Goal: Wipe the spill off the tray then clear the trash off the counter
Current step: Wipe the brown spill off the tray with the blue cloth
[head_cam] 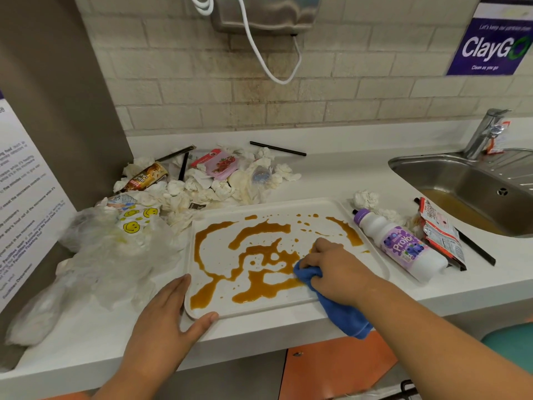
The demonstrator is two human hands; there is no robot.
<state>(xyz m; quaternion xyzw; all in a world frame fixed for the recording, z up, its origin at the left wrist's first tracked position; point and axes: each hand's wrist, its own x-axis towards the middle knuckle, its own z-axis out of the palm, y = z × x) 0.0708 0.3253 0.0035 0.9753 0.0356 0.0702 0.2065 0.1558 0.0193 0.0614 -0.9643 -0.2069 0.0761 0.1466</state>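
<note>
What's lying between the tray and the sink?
In the head view, a purple-capped drink bottle, crumpled tissue, a red wrapper and a black straw lie there.

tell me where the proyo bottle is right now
Head view: the ProYo bottle lies on its side on the counter, just right of the tray, beside a red wrapper, near the sink.

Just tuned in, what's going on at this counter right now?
A person is wiping a brown spill on the tray. The right hand grips a blue cloth at the spill's near right part; most of it is not yet wiped. The left hand rests flat against the tray's near left corner. Tissues, wrappers and a bottle lie on the counter.
</note>
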